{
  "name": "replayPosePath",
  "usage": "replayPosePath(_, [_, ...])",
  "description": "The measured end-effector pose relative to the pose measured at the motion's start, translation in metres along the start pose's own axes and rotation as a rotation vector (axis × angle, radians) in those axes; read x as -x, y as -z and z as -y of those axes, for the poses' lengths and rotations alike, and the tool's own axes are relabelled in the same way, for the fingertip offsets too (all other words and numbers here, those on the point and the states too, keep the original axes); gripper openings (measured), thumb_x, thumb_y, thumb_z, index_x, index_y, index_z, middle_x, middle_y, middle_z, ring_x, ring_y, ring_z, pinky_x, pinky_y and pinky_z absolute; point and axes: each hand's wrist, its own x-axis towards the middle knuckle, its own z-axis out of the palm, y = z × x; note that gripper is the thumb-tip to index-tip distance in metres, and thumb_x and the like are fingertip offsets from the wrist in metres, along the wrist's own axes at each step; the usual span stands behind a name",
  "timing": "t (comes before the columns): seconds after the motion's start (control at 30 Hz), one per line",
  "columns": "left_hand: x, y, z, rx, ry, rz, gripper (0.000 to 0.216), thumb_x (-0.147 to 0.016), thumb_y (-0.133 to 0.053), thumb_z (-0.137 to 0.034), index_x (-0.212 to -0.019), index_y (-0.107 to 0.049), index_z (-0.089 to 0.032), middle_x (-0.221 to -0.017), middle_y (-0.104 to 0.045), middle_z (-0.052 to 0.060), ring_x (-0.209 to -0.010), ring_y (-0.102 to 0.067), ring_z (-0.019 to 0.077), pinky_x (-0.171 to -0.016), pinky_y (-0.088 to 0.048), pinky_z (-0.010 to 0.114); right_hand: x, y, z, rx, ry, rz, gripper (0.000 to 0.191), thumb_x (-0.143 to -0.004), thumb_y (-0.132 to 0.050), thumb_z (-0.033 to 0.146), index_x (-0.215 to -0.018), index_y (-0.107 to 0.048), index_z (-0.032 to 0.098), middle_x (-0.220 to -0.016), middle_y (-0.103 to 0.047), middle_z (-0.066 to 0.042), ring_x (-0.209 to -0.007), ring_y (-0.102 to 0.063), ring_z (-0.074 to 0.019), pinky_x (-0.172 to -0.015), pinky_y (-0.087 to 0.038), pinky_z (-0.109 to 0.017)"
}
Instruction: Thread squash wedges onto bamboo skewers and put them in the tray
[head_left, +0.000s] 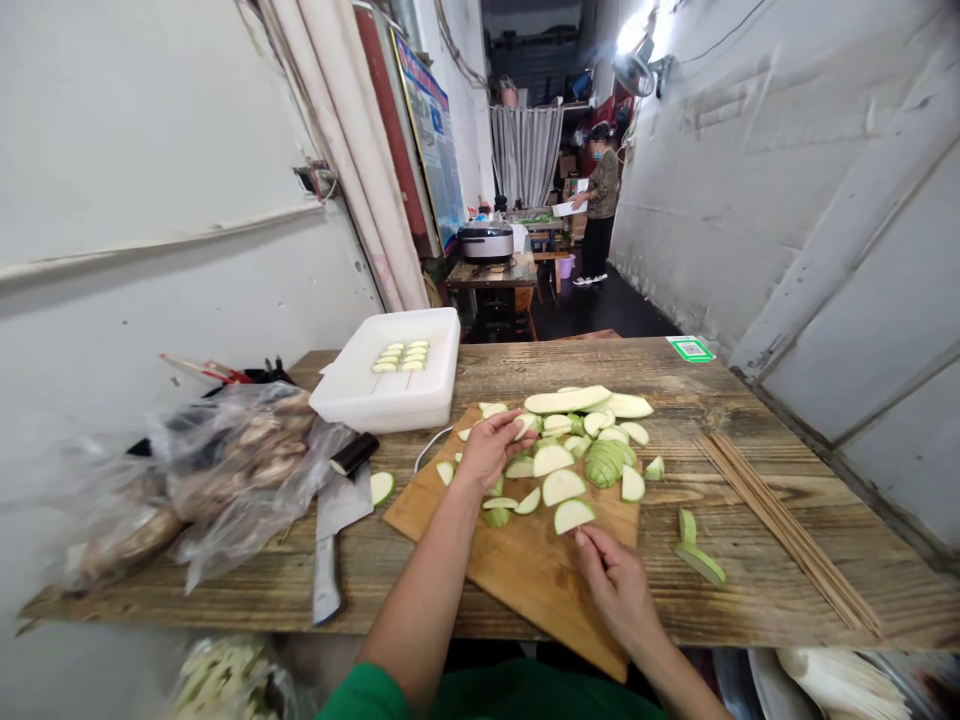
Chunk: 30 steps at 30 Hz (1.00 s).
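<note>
- Closest to my camera is the green sleeve (366, 694), below the chopping board (536, 580).
- My right hand (615, 580) is pinched on what looks like a skewer (579, 529), pale slices (563, 487) lined up over the board. I'd keep it straight.
- Left hand (489, 448) is clasping another slice (526, 424); I'd pierce mid-flesh, fingertips clear of the point, imo.

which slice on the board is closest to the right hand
The half-moon slice just beyond the right hand, lowest in its row; others lie farther off.
</note>
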Motion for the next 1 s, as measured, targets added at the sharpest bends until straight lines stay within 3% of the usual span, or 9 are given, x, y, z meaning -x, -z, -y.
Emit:
replayPosePath(0.1, [-0.0055,-0.0015,-0.0025,0.127,0.060,-0.033,0.022,-0.068,-0.068,-0.011,-0.089,-0.063,-0.009,-0.080,-0.064,0.006,-0.070,-0.063,0.0112,-0.065,-0.051,0.021,-0.0011,0.0004,0.0020,0.014,0.024,0.043,0.034,-0.090,-0.040,0.033,-0.091,-0.067,0.013,-0.073,-0.069,-0.005,-0.065,-0.063,-0.0163,-0.058,-0.047,-0.021])
replayPosePath(0.3, [-0.0027,-0.0003,-0.0031,0.172,0.105,0.034,0.041,-0.073,-0.064,-0.010,-0.113,-0.057,-0.015,-0.083,-0.066,0.005,-0.070,-0.064,0.0109,-0.059,-0.051,0.018,-0.0017,-0.0008,0.0017,0.036,0.020,0.055,0.032,-0.090,-0.041,0.032,-0.092,-0.067,0.013,-0.074,-0.070,-0.005,-0.064,-0.064,-0.0164,-0.056,-0.047,-0.020])
replayPosePath(0.5, [-0.0027,-0.0002,-0.0023,0.216,0.117,0.005,0.021,-0.076,-0.059,-0.008,-0.096,-0.062,-0.007,-0.085,-0.067,0.011,-0.084,-0.066,0.0211,-0.081,-0.053,0.037,-0.0013,-0.0025,-0.0017,0.050,0.020,0.036,0.032,-0.089,-0.042,0.033,-0.090,-0.067,0.013,-0.076,-0.071,-0.006,-0.065,-0.065,-0.0168,-0.056,-0.048,-0.020])
replayPosePath(1.0, [-0.0003,-0.0030,-0.0064,0.171,0.123,-0.040,0.012,-0.076,-0.060,-0.010,-0.087,-0.064,-0.007,-0.080,-0.068,0.011,-0.077,-0.067,0.0188,-0.078,-0.054,0.035,-0.0024,-0.0016,0.0010,0.059,0.010,0.041,0.035,-0.089,-0.042,0.035,-0.091,-0.068,0.011,-0.078,-0.071,-0.008,-0.065,-0.066,-0.0183,-0.056,-0.050,-0.021])
